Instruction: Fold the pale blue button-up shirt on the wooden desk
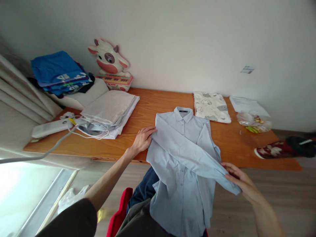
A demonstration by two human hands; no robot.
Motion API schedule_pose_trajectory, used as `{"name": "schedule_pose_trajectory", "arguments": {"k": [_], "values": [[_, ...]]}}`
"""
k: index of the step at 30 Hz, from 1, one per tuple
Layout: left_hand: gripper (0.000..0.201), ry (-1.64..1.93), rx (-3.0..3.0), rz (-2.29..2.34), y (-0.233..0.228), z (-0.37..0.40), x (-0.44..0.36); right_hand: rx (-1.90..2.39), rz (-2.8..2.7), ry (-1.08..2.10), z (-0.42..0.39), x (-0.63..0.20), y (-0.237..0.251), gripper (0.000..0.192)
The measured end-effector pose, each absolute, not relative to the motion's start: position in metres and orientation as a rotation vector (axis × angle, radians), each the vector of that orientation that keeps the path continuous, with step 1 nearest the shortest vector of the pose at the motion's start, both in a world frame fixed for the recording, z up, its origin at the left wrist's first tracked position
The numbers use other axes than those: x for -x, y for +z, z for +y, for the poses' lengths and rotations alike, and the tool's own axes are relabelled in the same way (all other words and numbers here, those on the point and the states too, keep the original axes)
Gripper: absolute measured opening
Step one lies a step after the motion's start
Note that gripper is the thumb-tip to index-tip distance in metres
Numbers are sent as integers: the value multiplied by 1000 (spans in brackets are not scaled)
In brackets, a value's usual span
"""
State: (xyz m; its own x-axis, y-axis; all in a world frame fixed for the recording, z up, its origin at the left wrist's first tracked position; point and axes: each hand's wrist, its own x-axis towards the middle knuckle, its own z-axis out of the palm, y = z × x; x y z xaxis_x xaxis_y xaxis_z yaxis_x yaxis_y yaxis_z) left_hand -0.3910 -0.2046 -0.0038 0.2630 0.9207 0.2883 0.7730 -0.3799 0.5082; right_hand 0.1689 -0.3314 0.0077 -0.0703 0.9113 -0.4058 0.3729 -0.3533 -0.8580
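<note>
Now: light blue shirt (182,154) lies collar-up at the worktop (153,108) front edge, tail hanging off at 6 o'clock | soft, light, slippery; best held at cuff and shoulder | right hand (238,179) fingers pinch the folded sleeve cuff; left hand (143,140) fingers flat, open on the shoulder | bare room toward 12; folded white linen (110,110) at 10, patterned cloth (211,107) at 1.

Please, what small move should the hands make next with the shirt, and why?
Probably lay the cuff down flat. The right hand holds the sleeve's end, drawn across the shirt but lifted at its edge, while the left hand presses the shoulder on the table. The lower part hangs off the edge.
</note>
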Motion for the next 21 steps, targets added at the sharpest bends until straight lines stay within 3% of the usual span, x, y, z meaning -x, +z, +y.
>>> {"name": "schedule_pose_trajectory", "arguments": {"k": [4,12,17,21], "values": [[43,850,-2277,1597,-3,-174,375,1753,-1449,1443,-334,-167,2,50],[77,468,-2494,1662,-25,-122,330,1730,-1516,1309,-315,-168,15,46],[81,467,-2547,1648,-34,-117,333,1837,-1499,1361,-316,-179,-10,62],[81,467,-2556,1647,-33,-118,334,1847,-1486,1348,-321,-185,-18,60]]}}
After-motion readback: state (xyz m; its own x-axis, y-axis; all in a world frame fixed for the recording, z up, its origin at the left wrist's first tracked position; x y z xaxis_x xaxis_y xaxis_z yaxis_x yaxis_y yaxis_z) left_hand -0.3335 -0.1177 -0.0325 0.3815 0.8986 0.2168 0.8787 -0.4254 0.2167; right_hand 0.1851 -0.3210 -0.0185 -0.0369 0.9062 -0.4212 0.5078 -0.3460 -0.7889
